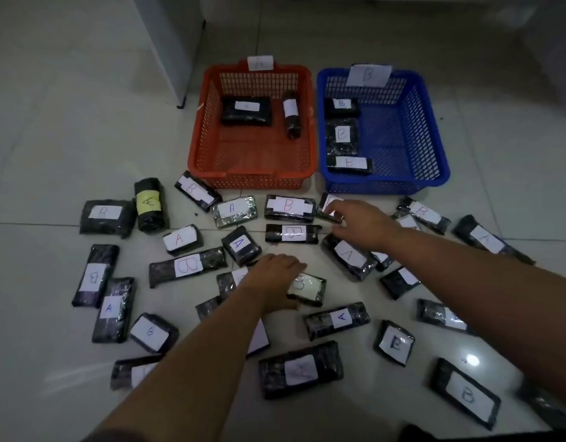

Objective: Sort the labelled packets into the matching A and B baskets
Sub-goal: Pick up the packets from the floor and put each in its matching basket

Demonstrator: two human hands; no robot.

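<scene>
Head view: right hand [359,223] pinches a small packet [326,208] lying before the blue B basket [434,148]; its label is covered, so misfiling threatens. Left hand [275,275], fingers pressed together, covers another packet [308,288] on the floor [52,122].

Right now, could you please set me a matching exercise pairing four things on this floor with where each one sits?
Things:
1. red plastic basket
2. blue plastic basket
3. black packet with yellow A label
4. left hand

Places:
a. right of the other basket
b. on the white-labelled packet near the middle
c. holds two packets
d. on the tiles, left of the baskets

Pairs: 1-c, 2-a, 3-d, 4-b
</scene>
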